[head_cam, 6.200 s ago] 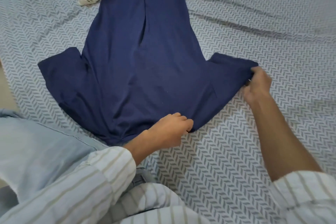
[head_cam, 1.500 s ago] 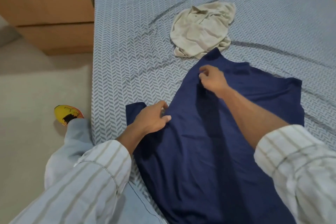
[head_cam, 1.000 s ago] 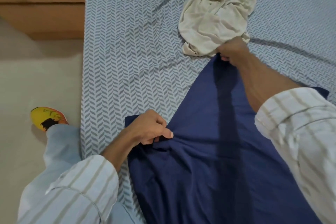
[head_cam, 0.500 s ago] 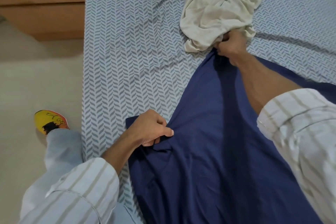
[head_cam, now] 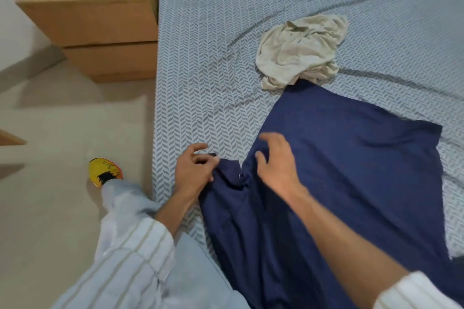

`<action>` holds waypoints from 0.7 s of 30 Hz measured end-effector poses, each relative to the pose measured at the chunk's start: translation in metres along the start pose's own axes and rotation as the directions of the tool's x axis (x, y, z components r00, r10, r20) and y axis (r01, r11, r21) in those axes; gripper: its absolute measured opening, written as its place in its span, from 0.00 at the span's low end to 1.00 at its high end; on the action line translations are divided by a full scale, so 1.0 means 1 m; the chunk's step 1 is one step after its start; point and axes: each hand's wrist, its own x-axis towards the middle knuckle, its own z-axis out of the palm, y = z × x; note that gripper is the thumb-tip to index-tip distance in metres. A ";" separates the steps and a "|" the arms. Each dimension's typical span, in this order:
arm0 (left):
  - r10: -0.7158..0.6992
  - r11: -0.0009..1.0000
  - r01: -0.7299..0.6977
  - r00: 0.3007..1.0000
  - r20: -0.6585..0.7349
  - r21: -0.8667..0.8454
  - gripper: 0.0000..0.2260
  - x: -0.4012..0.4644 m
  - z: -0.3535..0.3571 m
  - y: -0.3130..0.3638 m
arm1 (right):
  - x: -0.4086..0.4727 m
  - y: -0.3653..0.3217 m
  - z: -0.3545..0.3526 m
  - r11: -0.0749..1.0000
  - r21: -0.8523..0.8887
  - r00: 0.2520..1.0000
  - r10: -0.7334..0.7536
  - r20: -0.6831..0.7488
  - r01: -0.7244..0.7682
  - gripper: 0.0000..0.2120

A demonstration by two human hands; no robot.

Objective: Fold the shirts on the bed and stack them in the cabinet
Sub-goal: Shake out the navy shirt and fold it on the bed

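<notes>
My left hand (head_cam: 194, 170) pinches the sleeve of the navy shirt (head_cam: 339, 183), which lies flat on the bed (head_cam: 200, 70) under my spread right hand (head_cam: 276, 160). I should fold the sleeve inward, keeping the body smooth. The cream shirt (head_cam: 301, 50) waits beyond my right hand.

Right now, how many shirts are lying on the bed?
2: a navy shirt spread out under both hands, and a crumpled cream shirt just beyond its far end. Others could lie outside the frame.
</notes>
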 end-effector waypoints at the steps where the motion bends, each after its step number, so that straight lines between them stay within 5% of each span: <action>1: 0.035 0.997 -0.031 0.997 -0.064 0.074 0.15 -0.001 -0.009 -0.009 | -0.026 -0.009 0.008 0.998 -0.037 0.999 -0.046 0.004 0.046 0.13; 3: 0.041 0.966 -0.016 0.995 -0.094 0.260 0.16 -0.009 -0.024 -0.017 | -0.074 -0.031 0.020 0.987 -0.106 0.986 -0.103 0.131 0.117 0.07; 5: -0.012 0.900 0.041 0.998 -0.069 0.433 0.15 -0.016 -0.030 -0.017 | -0.104 -0.050 0.032 0.978 -0.176 0.945 -0.052 0.322 0.114 0.14; 9: -0.200 0.826 0.151 0.979 0.031 0.543 0.09 -0.036 -0.026 -0.010 | -0.129 -0.074 0.047 0.915 -0.378 0.847 0.085 0.524 0.142 0.19; 11: -0.210 0.891 0.197 0.978 -0.012 0.410 0.07 -0.043 -0.029 -0.009 | -0.134 -0.078 0.050 0.941 -0.314 0.855 0.060 0.516 0.124 0.09; 14: -0.263 0.965 0.263 0.961 -0.088 -0.009 0.01 -0.058 -0.041 -0.004 | -0.144 -0.079 0.051 0.996 -0.088 0.898 0.012 0.439 0.030 0.03; 17: -0.423 0.809 0.417 0.902 0.082 -0.414 0.05 -0.063 -0.056 -0.009 | -0.152 -0.081 0.049 0.997 0.070 0.898 -0.052 0.437 0.024 0.07; 21: -0.389 0.719 0.436 0.898 0.207 -0.541 0.05 -0.056 -0.067 -0.009 | -0.155 -0.079 0.048 0.999 0.040 0.836 -0.016 0.548 -0.007 0.08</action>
